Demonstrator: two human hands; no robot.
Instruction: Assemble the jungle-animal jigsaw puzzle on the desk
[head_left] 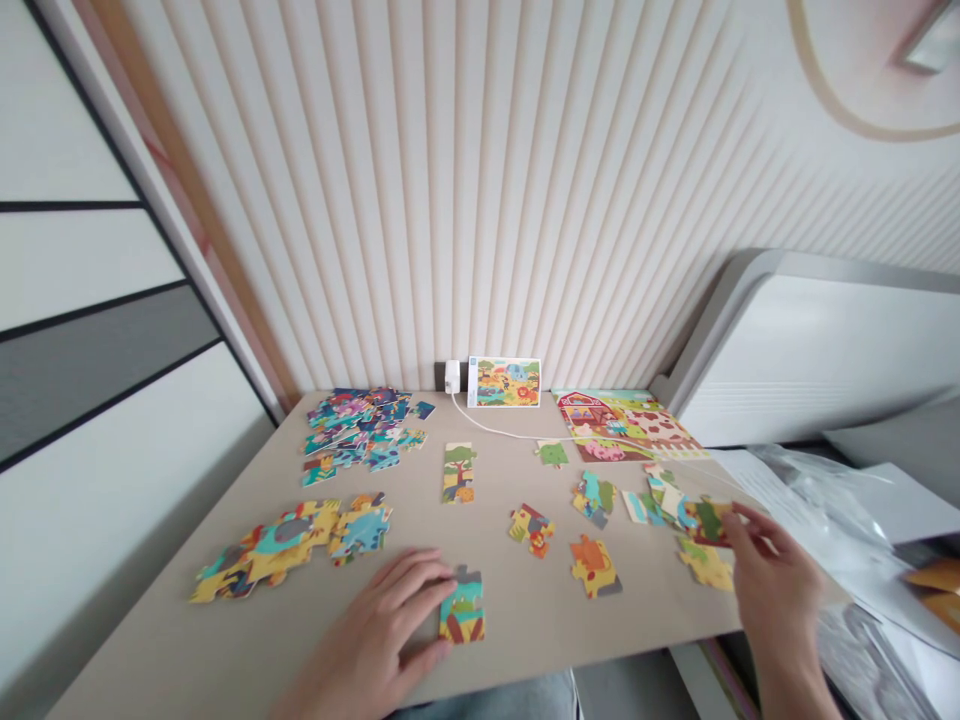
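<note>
My left hand (394, 625) lies on the table near the front edge, fingers spread, its fingertips touching the left side of a joined puzzle section (463, 606) with a green animal on blue. At the right, my right hand (772, 570) pinches a green and brown puzzle piece (707, 521) between thumb and fingers. Just under that piece lies a yellow and green section (705, 563). Loose pieces in white, blue and green (660, 500) are beside it. Between the hands are an orange and yellow section (596, 568) and a red and yellow one (532, 529).
A reference picture card (504, 383) leans on the wall beside a white charger (452, 377) with its cable. Dark blue pieces (360, 425) are piled at back left, yellow ones (262, 550) in front. A farm puzzle (622, 425) lies back right. A tree strip (459, 473) lies mid-table.
</note>
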